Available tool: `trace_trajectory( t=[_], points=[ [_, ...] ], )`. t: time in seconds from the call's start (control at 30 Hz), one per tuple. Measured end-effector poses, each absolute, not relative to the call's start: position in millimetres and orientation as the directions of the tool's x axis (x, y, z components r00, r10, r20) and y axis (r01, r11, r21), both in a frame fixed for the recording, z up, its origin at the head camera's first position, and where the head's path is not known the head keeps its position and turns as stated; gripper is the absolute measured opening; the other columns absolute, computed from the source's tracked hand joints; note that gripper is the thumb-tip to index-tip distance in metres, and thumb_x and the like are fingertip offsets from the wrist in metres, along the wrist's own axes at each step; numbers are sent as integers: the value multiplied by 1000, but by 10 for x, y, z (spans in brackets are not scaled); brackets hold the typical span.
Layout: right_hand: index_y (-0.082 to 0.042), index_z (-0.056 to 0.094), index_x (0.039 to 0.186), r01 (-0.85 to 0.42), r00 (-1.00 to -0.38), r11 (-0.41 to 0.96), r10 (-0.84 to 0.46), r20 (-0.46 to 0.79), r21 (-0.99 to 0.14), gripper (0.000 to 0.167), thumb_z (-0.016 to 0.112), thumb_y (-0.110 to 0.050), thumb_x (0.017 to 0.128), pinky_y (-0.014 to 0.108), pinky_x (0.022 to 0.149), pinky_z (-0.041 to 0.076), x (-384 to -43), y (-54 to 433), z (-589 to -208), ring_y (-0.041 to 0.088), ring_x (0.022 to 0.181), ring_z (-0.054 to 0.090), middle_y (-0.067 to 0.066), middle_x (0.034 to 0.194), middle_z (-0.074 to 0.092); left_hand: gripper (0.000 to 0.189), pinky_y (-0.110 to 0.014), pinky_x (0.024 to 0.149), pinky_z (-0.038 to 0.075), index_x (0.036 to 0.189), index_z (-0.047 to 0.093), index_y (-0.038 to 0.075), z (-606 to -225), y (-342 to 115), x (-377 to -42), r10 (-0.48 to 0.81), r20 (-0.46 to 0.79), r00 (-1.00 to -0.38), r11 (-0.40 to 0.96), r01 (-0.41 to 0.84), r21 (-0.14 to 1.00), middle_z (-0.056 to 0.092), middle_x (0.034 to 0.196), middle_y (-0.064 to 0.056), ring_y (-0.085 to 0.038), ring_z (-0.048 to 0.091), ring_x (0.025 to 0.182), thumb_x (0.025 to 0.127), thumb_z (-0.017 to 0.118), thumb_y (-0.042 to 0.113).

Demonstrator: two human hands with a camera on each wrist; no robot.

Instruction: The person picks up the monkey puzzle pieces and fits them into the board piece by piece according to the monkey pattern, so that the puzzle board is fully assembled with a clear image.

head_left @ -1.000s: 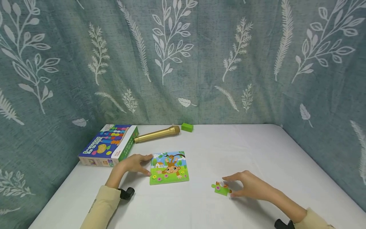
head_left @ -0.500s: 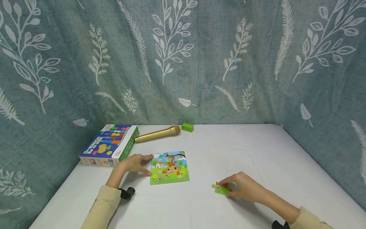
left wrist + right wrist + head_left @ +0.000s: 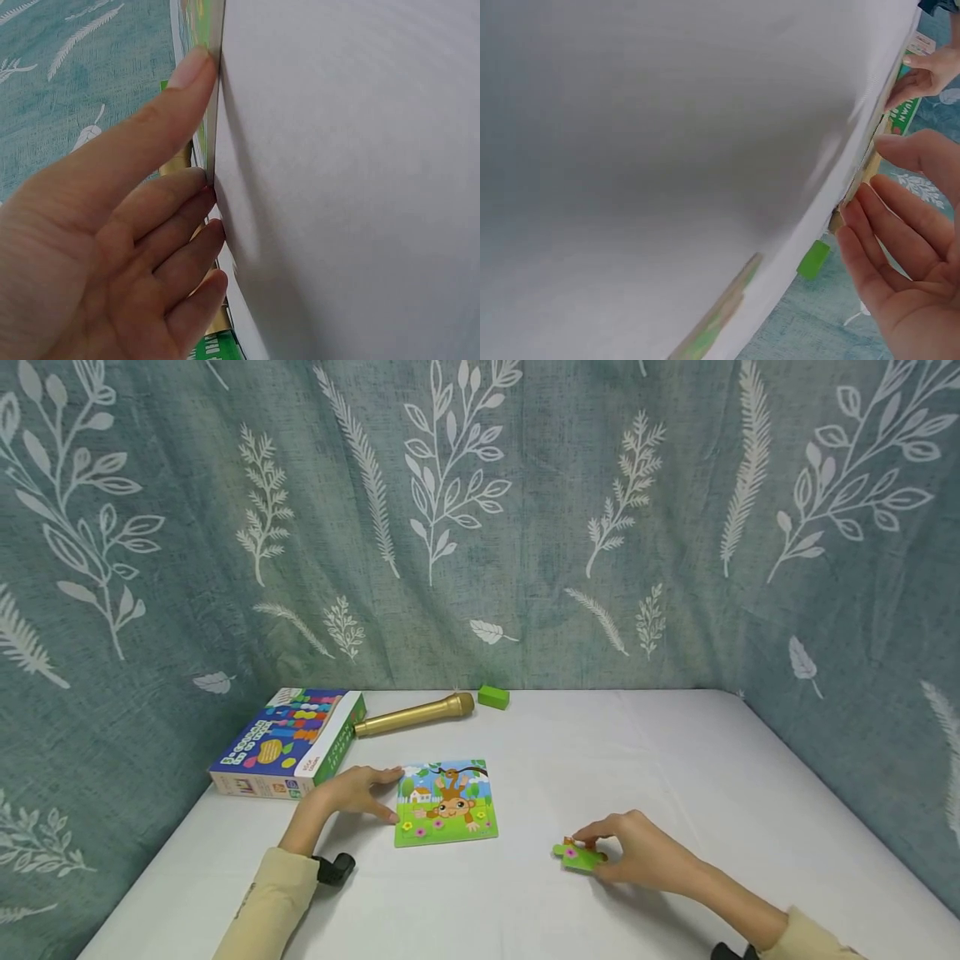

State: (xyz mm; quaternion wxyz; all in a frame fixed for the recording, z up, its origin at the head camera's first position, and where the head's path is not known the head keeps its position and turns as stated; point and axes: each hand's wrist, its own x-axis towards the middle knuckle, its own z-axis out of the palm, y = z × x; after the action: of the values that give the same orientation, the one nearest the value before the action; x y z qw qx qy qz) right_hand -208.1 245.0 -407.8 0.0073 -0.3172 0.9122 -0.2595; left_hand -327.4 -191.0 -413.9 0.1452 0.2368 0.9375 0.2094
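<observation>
A square puzzle board (image 3: 446, 806) with a monkey picture lies flat left of the table's middle. My left hand (image 3: 358, 792) rests at its left side, thumb and index fingertip touching the edge, other fingers relaxed. In the left wrist view the board's edge (image 3: 215, 112) shows by the thumb. To the right, my right hand (image 3: 641, 852) pinches a small green jigsaw piece (image 3: 577, 857) with a pink flower between thumb and index finger; the piece's right part is hidden by the fingers. In the right wrist view the right hand (image 3: 911, 247) appears at the edge, its grip unclear.
Behind the board lie a gold microphone (image 3: 412, 716) and a green block (image 3: 493, 697). A colourful game box (image 3: 288, 739) sits at the back left, close to my left hand. A blurred green strip (image 3: 709, 322) shows low in the right wrist view. Patterned curtains (image 3: 480, 527) surround the white table.
My right thumb and index finger have closed onto the jigsaw piece, which is now slightly tilted. The left hand and the board have stayed in place.
</observation>
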Motion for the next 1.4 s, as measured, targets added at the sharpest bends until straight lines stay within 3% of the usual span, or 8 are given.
trace_trajectory(
  t=[0.27, 0.53, 0.8, 1.07, 1.4],
  points=[
    [-10, 71, 111, -650, -753, 607, -597, 278, -457, 38, 71, 3, 75, 22, 66, 45, -2193, 2222, -4065, 8, 81, 58, -12, 91, 66, 82, -55, 111, 27, 144, 47, 9, -4140, -1915, -3278, 495, -169, -852, 803, 374, 464, 40, 149, -13, -40, 33, 137, 75, 83, 36],
    [-8, 70, 113, -669, -739, 576, -583, 339, -469, 38, 72, 2, 76, 37, 76, 53, -2297, 1889, -4037, 14, 87, 61, -9, 93, 67, 82, -55, 111, 27, 143, 47, 8, -4160, -1918, -3280, 500, -163, -851, 800, 381, 464, 40, 149, -13, -40, 33, 136, 75, 83, 36],
    [-10, 70, 111, -667, -737, 539, -577, 352, -514, 34, 73, -3, 78, 41, 80, 54, -2404, 1627, -3988, 15, 91, 62, -5, 100, 69, 82, -55, 111, 28, 143, 47, 9, -4161, -1919, -3289, 491, -161, -856, 802, 372, 468, 41, 149, -13, -39, 34, 136, 74, 83, 37],
    [-12, 72, 106, -688, -721, 516, -563, 404, -509, 30, 75, -5, 77, 36, 87, 53, -2457, 1422, -3925, 11, 101, 62, -6, 108, 70, 82, -54, 110, 29, 143, 47, 8, -4150, -1914, -3286, 495, -151, -856, 800, 381, 464, 41, 148, -13, -39, 35, 135, 74, 83, 36],
    [-17, 74, 105, -701, -703, 483, -591, 395, -525, 28, 73, -5, 79, 31, 78, 51, -2627, 1148, -3853, 14, 101, 64, -5, 109, 70, 82, -54, 110, 29, 143, 47, 8, -4138, -1906, -3263, 499, -151, -853, 798, 384, 465, 40, 149, -13, -40, 35, 135, 75, 83, 35]
  ],
)
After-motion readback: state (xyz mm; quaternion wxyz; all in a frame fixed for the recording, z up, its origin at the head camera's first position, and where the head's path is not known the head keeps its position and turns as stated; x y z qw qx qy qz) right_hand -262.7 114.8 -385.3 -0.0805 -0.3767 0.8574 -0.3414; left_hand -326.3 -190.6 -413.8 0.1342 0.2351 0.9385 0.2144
